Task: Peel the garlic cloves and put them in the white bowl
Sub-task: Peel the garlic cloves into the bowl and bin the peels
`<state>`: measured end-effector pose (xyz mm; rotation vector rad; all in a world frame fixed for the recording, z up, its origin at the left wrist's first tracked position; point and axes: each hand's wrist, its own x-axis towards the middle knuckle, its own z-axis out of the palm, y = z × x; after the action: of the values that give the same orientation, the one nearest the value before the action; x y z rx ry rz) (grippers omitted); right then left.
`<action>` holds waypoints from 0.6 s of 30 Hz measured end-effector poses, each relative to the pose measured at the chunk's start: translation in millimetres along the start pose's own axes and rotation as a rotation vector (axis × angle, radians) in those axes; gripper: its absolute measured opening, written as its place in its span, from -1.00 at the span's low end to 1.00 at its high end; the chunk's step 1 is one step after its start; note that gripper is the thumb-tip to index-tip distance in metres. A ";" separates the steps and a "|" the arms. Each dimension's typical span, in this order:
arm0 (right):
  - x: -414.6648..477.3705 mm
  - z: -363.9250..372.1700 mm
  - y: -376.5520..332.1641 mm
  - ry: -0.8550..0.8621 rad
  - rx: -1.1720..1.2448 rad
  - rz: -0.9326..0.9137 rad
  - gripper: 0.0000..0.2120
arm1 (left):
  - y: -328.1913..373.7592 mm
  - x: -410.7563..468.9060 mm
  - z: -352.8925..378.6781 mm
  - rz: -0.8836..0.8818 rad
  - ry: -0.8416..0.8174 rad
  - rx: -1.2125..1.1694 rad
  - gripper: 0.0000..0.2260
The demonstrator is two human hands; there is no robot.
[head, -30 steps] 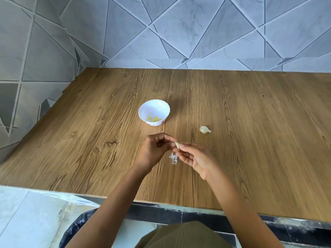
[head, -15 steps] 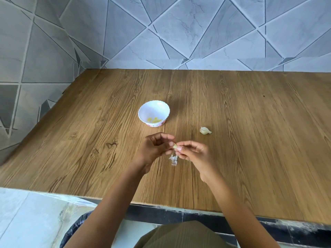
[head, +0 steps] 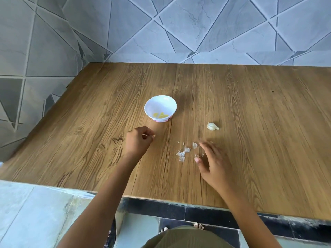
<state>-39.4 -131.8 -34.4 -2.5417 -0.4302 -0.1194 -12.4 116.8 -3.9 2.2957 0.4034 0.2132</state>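
Overhead, from the head camera, a person's left hand curls just below the white bowl, fingertips pinching a small pale clove. Peeled cloves lie inside the bowl. Lower right of the bowl, the right hand hovers with fingers loosely spread beside scattered peel scraps. One unpeeled clove sits right of the bowl on the wooden table.

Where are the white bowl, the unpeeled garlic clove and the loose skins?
white bowl [head: 161,104]: head view, bare inner wall.
unpeeled garlic clove [head: 212,126]: head view, middle of its body.
loose skins [head: 181,154]: head view, a scrap in the pile.
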 end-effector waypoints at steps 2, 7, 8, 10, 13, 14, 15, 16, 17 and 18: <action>-1.2 2.9 -0.5 0.000 -0.024 -0.017 -0.53 | -3.8 -0.4 -0.8 0.026 0.010 0.112 -0.92; -0.3 5.7 -0.4 -0.007 -0.021 -0.010 -0.51 | 3.2 -4.8 -2.4 0.150 -0.026 0.355 -0.85; -0.5 5.9 0.1 -0.011 -0.014 -0.011 -0.50 | 8.3 -7.6 0.1 0.200 -0.034 0.352 -0.84; -0.9 4.9 -0.5 -0.022 0.028 0.007 -0.50 | 21.7 -12.4 9.1 0.315 -0.093 0.285 -0.81; -1.9 2.5 -3.9 -0.011 0.117 0.049 -0.50 | 43.3 -13.6 28.1 0.530 -0.274 0.262 -0.65; -2.8 1.0 -5.2 0.004 0.147 0.066 -0.50 | 50.0 -12.2 34.2 0.588 -0.355 0.295 -0.59; -4.1 -0.5 -6.4 0.020 0.176 0.083 -0.50 | 55.2 -10.2 39.3 0.626 -0.424 0.346 -0.55; -5.8 -1.5 -7.6 0.034 0.202 0.099 -0.50 | 58.5 -8.4 43.1 0.649 -0.475 0.400 -0.53; -8.5 -2.7 -8.6 0.047 0.224 0.119 -0.50 | 60.2 -6.6 45.6 0.668 -0.513 0.445 -0.52; -11.4 -3.5 -9.5 0.056 0.244 0.141 -0.50 | 59.9 -4.9 46.6 0.687 -0.542 0.472 -0.54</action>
<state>-53.3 -129.3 -28.5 -2.3134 -0.2268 -0.0801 9.1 44.8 7.9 2.7446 -0.6899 -0.1964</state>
